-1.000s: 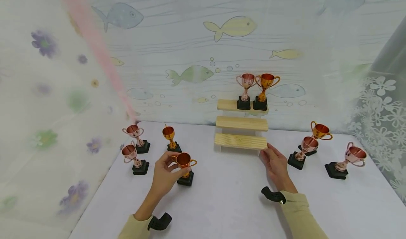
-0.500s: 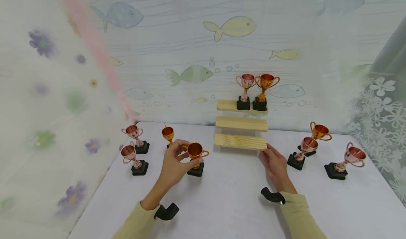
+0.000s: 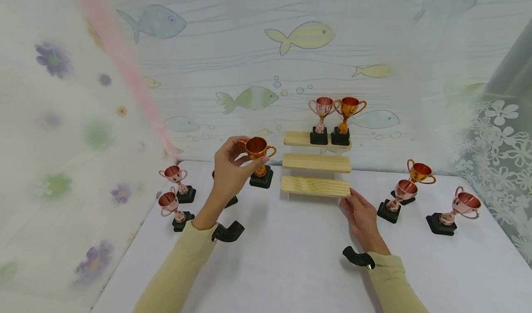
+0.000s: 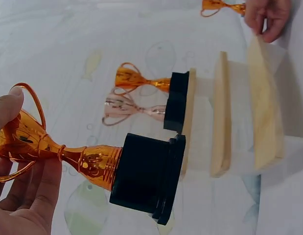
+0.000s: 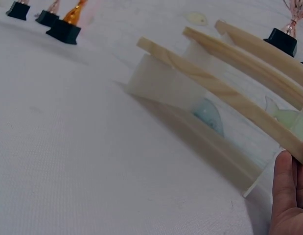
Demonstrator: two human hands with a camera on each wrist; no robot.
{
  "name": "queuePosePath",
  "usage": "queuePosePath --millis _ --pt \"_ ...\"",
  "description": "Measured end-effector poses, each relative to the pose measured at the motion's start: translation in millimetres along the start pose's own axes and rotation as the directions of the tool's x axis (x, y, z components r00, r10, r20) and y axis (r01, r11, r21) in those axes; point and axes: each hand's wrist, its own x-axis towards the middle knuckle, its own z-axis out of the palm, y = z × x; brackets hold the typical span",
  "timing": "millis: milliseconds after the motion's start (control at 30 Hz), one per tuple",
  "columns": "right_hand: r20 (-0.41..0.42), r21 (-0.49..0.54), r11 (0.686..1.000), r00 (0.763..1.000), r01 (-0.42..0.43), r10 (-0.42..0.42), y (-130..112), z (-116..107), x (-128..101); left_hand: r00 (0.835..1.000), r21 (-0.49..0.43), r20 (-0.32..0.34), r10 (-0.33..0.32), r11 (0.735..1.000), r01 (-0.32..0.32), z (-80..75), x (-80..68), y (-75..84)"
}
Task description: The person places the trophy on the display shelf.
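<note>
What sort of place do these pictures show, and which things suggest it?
Perhaps an indoor corner arranged for display: a white table before a fish-printed backdrop, and a stepped wooden stand bearing two small trophies. The wider room is out of view.

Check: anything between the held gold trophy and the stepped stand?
Nothing visible between the held gold trophy and the stepped stand; a pink trophy and another gold trophy occupy the right of its top step.
</note>
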Motion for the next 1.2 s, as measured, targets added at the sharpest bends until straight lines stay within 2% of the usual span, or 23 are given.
queuePosePath --millis 200,533,733,1000,1200 --pt "0.005 -0.011 1.000 1.000 0.008 -0.008 0.2 -0.2 -0.4 0.998 -0.017 -0.045 0.049 0.999 -0.050 16.2 29.2 -7.1" --pt "0.009 0.007 1.000 1.000 -0.025 0.025 -4.0 1.2 -1.2 0.999 -0.060 -0.047 0.025 0.998 -0.027 44.2 69.3 -38.2" --pt "-0.002 -0.008 1.000 1.000 -0.009 0.009 -1.1 0.7 -0.6 0.997 -0.044 -0.072 -0.007 0.999 0.004 60.8 84.8 -49.3" --pt "-0.009 -0.039 0.999 1.000 -0.028 0.027 -1.9 -0.2 -1.8 0.996 0.037 -0.072 -0.044 0.998 0.047 80.8 99.9 -58.9" --pt "-0.002 -0.039 0.998 0.999 -0.041 0.041 -4.5 1.1 -2.4 0.996 0.054 -0.086 -0.031 0.998 0.036 92.1 109.4 -67.5"
